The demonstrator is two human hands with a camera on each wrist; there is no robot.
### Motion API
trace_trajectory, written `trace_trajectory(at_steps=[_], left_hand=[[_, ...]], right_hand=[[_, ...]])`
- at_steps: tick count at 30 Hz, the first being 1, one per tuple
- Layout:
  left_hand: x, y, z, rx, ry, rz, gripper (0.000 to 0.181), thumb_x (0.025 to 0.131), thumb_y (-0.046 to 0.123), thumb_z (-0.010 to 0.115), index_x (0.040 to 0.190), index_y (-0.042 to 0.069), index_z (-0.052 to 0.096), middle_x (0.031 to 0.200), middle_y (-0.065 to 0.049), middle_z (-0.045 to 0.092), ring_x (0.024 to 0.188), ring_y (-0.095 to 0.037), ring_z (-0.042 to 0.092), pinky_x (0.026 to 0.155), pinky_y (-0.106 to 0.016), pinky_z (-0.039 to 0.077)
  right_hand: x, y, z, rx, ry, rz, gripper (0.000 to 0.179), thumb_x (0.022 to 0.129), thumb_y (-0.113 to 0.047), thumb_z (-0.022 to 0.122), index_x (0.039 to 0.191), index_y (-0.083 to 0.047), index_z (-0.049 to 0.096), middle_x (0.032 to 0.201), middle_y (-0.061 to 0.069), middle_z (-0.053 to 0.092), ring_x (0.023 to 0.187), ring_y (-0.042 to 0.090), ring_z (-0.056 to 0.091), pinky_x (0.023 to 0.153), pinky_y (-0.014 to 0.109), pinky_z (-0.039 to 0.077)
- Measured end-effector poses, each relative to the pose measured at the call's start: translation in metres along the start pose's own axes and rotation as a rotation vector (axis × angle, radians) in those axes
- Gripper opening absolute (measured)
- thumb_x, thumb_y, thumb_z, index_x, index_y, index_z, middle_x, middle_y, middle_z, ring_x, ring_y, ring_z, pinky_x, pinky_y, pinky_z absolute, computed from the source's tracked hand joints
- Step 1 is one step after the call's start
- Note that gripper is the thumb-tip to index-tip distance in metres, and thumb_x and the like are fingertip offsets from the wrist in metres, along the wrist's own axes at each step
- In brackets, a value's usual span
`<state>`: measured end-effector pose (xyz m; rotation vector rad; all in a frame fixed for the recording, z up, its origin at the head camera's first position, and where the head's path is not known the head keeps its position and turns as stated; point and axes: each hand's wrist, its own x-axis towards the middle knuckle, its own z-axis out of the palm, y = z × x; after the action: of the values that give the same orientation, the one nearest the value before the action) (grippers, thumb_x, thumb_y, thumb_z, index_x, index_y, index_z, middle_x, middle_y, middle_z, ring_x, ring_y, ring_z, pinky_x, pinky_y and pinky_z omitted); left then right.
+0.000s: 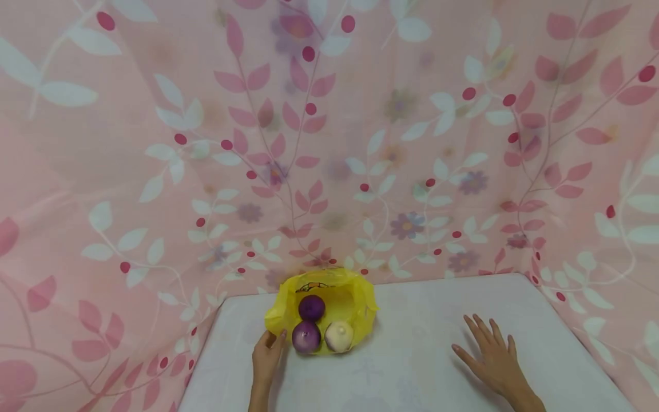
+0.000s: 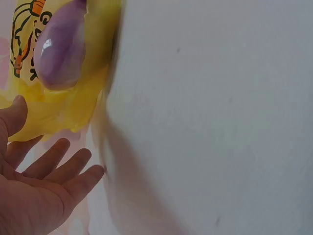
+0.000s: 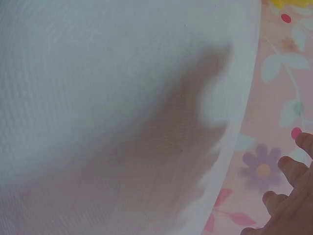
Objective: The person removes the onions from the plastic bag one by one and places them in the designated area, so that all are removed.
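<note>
A yellow plastic bag lies on the table with its mouth towards me. Inside the mouth are a dark purple round vegetable, a glossy purple onion-like one and a whitish one with purplish edges. My left hand is at the bag's left edge. In the left wrist view its thumb lies over the yellow plastic, apart from the index finger, whose tip is partly hidden; the other fingers extend loosely. My right hand hovers over the table's right side, fingers spread, holding nothing.
The table has a white cloth. A pink curtain with leaves and flowers rises behind it and along both sides. The right hand's shadow falls on the cloth.
</note>
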<state>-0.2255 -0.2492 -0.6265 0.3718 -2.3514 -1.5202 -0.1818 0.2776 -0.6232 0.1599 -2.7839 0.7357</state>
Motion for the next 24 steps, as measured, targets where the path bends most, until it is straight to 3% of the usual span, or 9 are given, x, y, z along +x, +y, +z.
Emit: trace_trajectory(at_steps=[4, 10, 18, 24], left_hand=[[0.001, 0.001, 0.003, 0.018, 0.046, 0.03, 0.034, 0.095, 0.031, 0.067, 0.115, 0.004, 0.07, 0.114, -0.018, 0.069, 0.106, -0.035, 0.064, 0.087, -0.047, 0.052], [0.004, 0.003, 0.005, 0.054, 0.101, 0.034, 0.027, 0.096, 0.026, 0.066, 0.105, 0.003, 0.073, 0.11, -0.018, 0.071, 0.106, -0.036, 0.064, 0.089, -0.051, 0.05], [0.004, 0.005, 0.007, 0.055, 0.142, -0.012, 0.025, 0.094, 0.027, 0.069, 0.092, 0.003, 0.074, 0.094, -0.012, 0.074, 0.087, -0.025, 0.063, 0.069, -0.031, 0.046], [0.006, 0.009, 0.009, 0.015, 0.139, -0.011, 0.024, 0.094, 0.027, 0.069, 0.096, 0.004, 0.075, 0.104, -0.016, 0.072, 0.099, -0.033, 0.067, 0.076, -0.038, 0.054]], right_hand=[[0.0, -0.001, 0.0, 0.003, 0.001, 0.004, 0.081, 0.092, -0.056, 0.059, 0.157, -0.022, 0.025, 0.154, 0.021, 0.032, 0.14, 0.05, 0.016, 0.099, 0.079, -0.001], [-0.001, -0.003, 0.001, 0.014, -0.024, 0.031, 0.079, 0.091, -0.056, 0.06, 0.154, -0.016, 0.031, 0.152, 0.022, 0.033, 0.138, 0.051, 0.02, 0.096, 0.081, 0.006], [-0.002, -0.007, 0.003, 0.022, -0.043, 0.048, 0.078, 0.092, -0.054, 0.06, 0.152, -0.012, 0.033, 0.152, 0.024, 0.033, 0.137, 0.052, 0.02, 0.094, 0.082, 0.008], [-0.003, -0.012, 0.003, 0.05, -0.016, 0.045, 0.077, 0.091, -0.052, 0.062, 0.149, -0.007, 0.037, 0.149, 0.026, 0.036, 0.136, 0.052, 0.023, 0.093, 0.082, 0.012]])
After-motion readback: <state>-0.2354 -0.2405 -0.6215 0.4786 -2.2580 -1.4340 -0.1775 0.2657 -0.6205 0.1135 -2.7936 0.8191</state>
